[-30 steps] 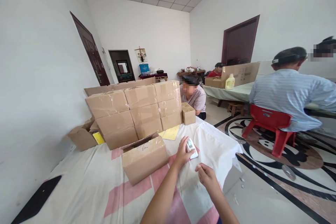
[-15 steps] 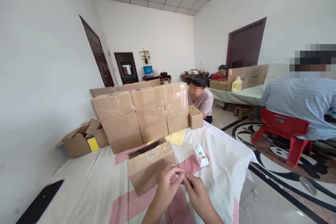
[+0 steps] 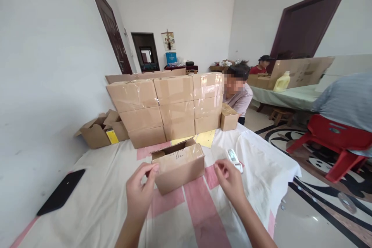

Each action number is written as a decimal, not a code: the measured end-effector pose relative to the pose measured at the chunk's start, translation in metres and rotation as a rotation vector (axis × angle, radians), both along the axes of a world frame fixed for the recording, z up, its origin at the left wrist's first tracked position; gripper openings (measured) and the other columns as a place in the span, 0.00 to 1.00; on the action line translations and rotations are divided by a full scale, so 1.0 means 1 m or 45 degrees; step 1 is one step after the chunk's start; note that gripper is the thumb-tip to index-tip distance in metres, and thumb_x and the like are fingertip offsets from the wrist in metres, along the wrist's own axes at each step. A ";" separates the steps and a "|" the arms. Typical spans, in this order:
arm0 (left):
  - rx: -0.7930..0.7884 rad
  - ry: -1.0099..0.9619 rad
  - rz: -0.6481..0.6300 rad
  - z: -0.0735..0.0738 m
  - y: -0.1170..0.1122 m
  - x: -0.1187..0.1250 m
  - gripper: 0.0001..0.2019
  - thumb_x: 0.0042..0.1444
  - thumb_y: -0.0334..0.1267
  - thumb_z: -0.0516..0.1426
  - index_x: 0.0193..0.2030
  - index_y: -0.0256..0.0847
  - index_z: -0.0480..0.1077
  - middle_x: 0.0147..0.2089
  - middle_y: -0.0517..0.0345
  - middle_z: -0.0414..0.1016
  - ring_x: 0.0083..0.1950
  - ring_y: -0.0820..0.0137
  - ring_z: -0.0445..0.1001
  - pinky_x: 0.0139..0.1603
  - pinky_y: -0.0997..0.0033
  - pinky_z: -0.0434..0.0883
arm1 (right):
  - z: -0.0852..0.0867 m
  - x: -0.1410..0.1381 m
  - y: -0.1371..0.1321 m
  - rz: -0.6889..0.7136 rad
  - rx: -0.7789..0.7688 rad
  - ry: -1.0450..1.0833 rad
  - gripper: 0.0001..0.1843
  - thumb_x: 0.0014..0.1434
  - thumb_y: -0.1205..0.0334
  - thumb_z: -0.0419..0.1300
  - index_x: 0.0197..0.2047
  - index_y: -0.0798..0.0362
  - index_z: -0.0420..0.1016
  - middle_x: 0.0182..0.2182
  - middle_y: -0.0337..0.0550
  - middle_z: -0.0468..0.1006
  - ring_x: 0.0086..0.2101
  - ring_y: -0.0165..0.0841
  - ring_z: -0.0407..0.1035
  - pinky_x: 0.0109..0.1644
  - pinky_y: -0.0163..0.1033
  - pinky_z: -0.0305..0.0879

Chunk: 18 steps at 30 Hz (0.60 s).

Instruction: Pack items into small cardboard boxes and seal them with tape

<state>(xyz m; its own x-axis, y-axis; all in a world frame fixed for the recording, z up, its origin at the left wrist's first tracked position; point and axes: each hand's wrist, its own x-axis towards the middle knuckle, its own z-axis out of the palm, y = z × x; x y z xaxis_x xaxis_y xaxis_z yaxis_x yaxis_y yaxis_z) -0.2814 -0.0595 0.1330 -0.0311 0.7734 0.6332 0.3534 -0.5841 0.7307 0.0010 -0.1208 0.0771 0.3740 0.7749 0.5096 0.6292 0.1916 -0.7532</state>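
My left hand (image 3: 139, 188) is closed in a pinch, thumb and forefinger together, by the left front corner of an open cardboard box (image 3: 180, 166). Whatever sits between those fingertips, if anything, is too small to make out. To the right of the box, my right hand (image 3: 231, 182) hovers over the cloth with its fingers curled and thumb close to them. I cannot make out anything in it. Just behind the right hand lies a white device (image 3: 234, 160) with a small screen, partly covered by it. The box stands upright, its top open and its contents hidden.
Behind the box rises a stack of taped cartons (image 3: 177, 108), with a single carton (image 3: 229, 117) at its right. An opened carton (image 3: 94, 133) sits at the left, and a black flat object (image 3: 61, 193) lies nearer. A person (image 3: 242, 93) is behind the stack.
My hands were together in front of the box, fingertips touching. They have moved apart, left hand leftward and right hand rightward. The view has tilted down.
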 end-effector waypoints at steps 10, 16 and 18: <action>-0.412 0.382 -0.268 0.032 0.047 0.005 0.12 0.60 0.46 0.57 0.33 0.46 0.79 0.35 0.60 0.81 0.36 0.64 0.75 0.37 0.67 0.70 | 0.034 -0.001 0.128 0.743 0.139 -0.198 0.16 0.69 0.58 0.55 0.51 0.49 0.81 0.52 0.48 0.81 0.60 0.42 0.68 0.68 0.56 0.59; -0.532 0.600 -0.404 0.043 0.068 0.014 0.12 0.58 0.46 0.57 0.32 0.46 0.79 0.35 0.60 0.81 0.38 0.63 0.77 0.41 0.66 0.71 | 0.007 0.003 0.129 0.898 -0.002 0.275 0.13 0.68 0.58 0.55 0.45 0.46 0.82 0.58 0.43 0.77 0.68 0.40 0.56 0.73 0.55 0.50; -0.585 0.720 -0.469 0.052 0.077 0.018 0.12 0.59 0.47 0.57 0.34 0.45 0.80 0.39 0.58 0.82 0.41 0.63 0.77 0.43 0.65 0.70 | 0.007 0.004 0.127 0.930 -0.026 0.360 0.13 0.66 0.60 0.55 0.44 0.44 0.82 0.59 0.40 0.76 0.69 0.40 0.54 0.74 0.55 0.46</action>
